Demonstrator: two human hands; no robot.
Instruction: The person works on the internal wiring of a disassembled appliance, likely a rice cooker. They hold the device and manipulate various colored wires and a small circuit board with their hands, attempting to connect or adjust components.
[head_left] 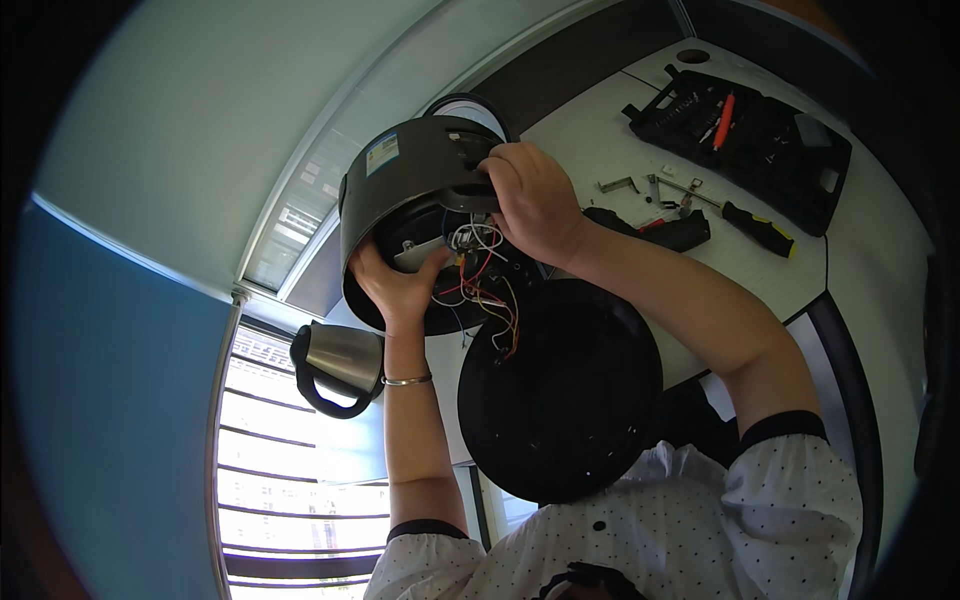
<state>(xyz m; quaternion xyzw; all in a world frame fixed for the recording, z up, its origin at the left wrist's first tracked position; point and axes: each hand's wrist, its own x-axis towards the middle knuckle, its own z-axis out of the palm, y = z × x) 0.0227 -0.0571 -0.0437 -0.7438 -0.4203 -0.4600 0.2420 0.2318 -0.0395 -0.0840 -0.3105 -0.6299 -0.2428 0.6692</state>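
Gripping opened dark housing, wires out

Housing is tilted at the desk's left end, open side toward the wearer. Right hand curled tight on its rim. Left hand at the opening, thumb spread from fingers; can't tell if it's pinching anything. Loose wires hang toward round black cover by the wearer's body. Kettle left; screwdriver, tool case right.

"Hidden?"
"Part of the black pot's rim, behind the right hand; inner wire ends, lost in shadow."
"Illegible?"
"Label print. Small parts: unidentifiable."
"Cut off?"
"Shirt, lower edge."
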